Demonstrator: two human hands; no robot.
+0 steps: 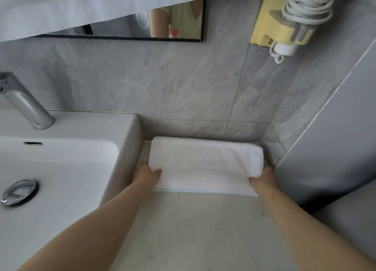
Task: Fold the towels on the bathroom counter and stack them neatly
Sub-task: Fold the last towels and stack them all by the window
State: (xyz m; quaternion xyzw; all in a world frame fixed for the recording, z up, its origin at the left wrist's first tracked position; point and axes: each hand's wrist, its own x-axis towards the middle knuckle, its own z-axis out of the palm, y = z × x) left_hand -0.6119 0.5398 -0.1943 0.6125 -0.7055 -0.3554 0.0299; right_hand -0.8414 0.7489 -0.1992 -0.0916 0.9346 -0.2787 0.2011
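Holding the folded white towel by its near corners; my left hand and right hand each pinch one, thumb on top; it lies on the worktop just right of the sink; best, I judge, to square its edges before releasing.

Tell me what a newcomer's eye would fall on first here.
The folded white towel at the back of the counter draws the eye first, with the left hand and right hand holding its near corners. Next comes the white sink to its left, then the hair dryer with its coiled cord in a yellow holder on the wall at upper right.
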